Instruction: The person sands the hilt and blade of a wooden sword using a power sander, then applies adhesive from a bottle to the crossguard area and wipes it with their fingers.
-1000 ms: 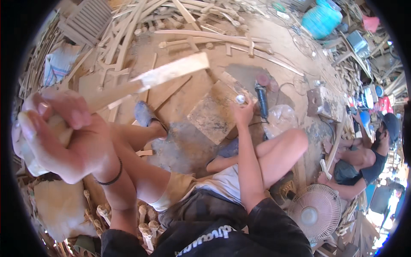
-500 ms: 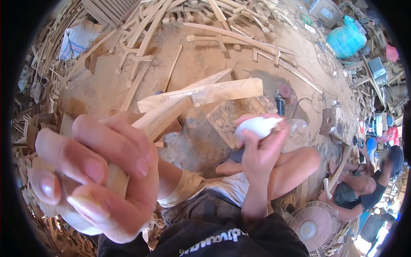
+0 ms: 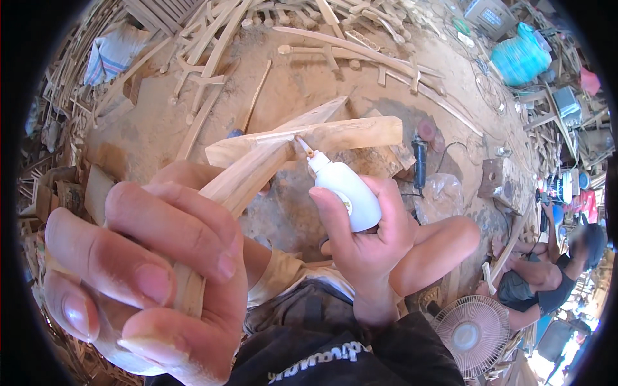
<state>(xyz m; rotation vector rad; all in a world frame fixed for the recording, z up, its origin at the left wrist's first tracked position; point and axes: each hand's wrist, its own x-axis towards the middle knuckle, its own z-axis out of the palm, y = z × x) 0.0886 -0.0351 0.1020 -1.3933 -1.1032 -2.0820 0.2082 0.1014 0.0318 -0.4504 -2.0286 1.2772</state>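
My left hand [image 3: 161, 264], large in the near left, is closed around the grip of a wooden sword [image 3: 248, 177]. The sword's shaft runs away from me and narrows to a point past its crosspiece [image 3: 367, 133]. In my right hand [image 3: 376, 251] is a small white squeeze bottle [image 3: 351, 193], tilted to the upper left. Its brownish nozzle tip meets the joint between shaft and crosspiece, on the side facing me. The bottle's lower right end lies against my palm and fingers.
An angle grinder [image 3: 420, 161] lies on the ground beyond my right hand, near a clear plastic bag [image 3: 440, 199]. Several wooden swords [image 3: 360, 55] are spread at the far side. A fan [image 3: 467, 334] stands at right, beside another seated person [image 3: 541, 276].
My right hand has turned the bottle, blurred before, and brought its nozzle up and left to the sword's joint. My left hand keeps its hold on the sword, almost in place.
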